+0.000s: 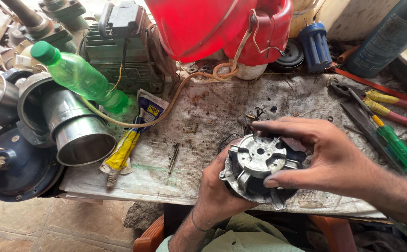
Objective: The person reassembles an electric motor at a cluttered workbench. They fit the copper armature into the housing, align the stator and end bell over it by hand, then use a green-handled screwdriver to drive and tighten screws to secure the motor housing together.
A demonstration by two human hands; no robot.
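Over the grimy cloth-covered bench, the round metal motor housing is cupped from below-left by the left hand and pinched across its rim from the right by the right hand, its flat face upward.

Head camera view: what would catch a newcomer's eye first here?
At centre, two bare hands grip a round grey cast-metal motor housing: the left hand cradles it from below, the right hand pinches its top. A big glossy red plastic container looms at top centre, and a green plastic bottle lies at upper left.
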